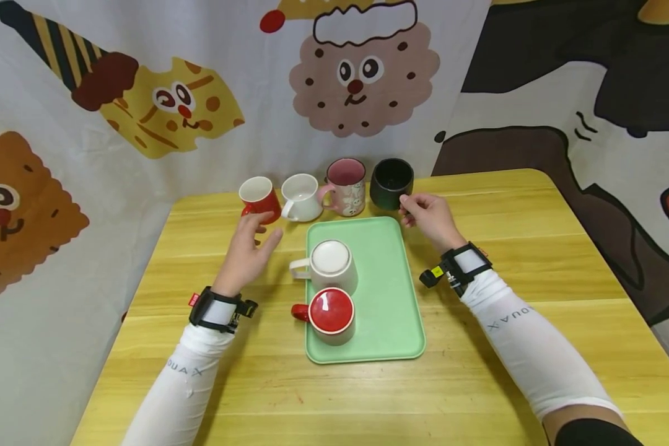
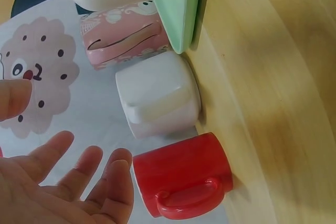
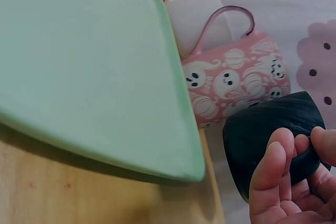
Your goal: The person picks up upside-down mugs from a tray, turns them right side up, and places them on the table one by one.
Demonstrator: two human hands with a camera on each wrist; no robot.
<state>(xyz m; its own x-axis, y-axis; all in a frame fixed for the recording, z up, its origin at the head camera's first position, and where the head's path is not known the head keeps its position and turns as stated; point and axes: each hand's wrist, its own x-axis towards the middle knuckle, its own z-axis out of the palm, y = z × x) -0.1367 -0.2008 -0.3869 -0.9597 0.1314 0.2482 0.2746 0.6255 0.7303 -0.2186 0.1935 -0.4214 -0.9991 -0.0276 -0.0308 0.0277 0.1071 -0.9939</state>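
Observation:
In the head view my right hand (image 1: 428, 218) is at the dark green-black mug (image 1: 391, 186) on the right end of a row. The right wrist view shows that hand's fingers curled round the handle of the dark mug (image 3: 262, 140), thumb on top. My left hand (image 1: 246, 255) reaches toward the red mug (image 1: 262, 201) at the row's left end, fingers spread and holding nothing. In the left wrist view the fingertips overlap the rim side of the red mug (image 2: 184, 174). Between the end mugs stand a white mug (image 1: 302, 201) and a pink ghost-patterned mug (image 1: 347, 186).
A light green tray (image 1: 384, 297) lies in the middle of the wooden table (image 1: 256, 384). On its left side sit an upside-down white mug (image 1: 331, 260) and an upside-down red-bottomed mug (image 1: 331, 313), handles pointing left. A cartoon-printed curtain (image 1: 256, 37) hangs behind the row.

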